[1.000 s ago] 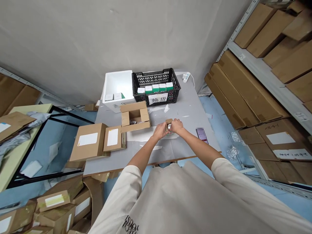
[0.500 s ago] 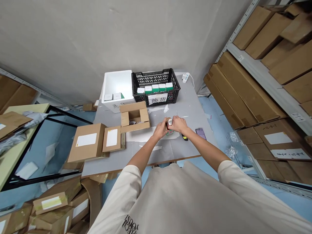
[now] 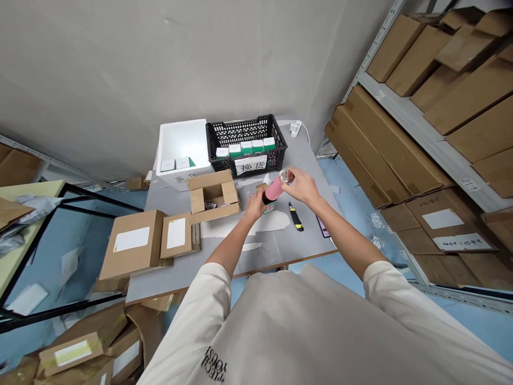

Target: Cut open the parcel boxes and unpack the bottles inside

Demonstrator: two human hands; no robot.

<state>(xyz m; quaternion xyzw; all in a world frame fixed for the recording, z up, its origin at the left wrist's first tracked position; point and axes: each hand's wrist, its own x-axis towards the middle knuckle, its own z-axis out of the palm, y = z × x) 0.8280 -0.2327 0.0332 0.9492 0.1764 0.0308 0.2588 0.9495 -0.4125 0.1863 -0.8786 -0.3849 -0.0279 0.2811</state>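
Observation:
A pink cylinder like a tumbler (image 3: pixel 274 189), with a dark lower end and a shiny silvery top, is tilted above the table. My left hand (image 3: pixel 255 204) wraps round its dark lower end. At the silvery top my right hand (image 3: pixel 302 185) is closed, thumb and fingers on the rim. Just under the tumbler a small green-edged item shows partly; most of it is hidden. To the right lies a black and yellow box cutter (image 3: pixel 295 218) on the table. An open cardboard box (image 3: pixel 214 197) with small things inside stands left of my left hand.
A white foam box (image 3: pixel 183 136) and a black crate (image 3: pixel 246 131) with several green-white boxes stand at the back. Closed cartons (image 3: pixel 132 240) sit at the table's left, a phone (image 3: pixel 323 227) near its right edge. Shelves of cartons (image 3: pixel 417 53) rise on the right.
The pink tumbler has come up into view, tilted, between my hands. My right hand has shifted right to its top. The box cutter, partly covered before, now shows whole.

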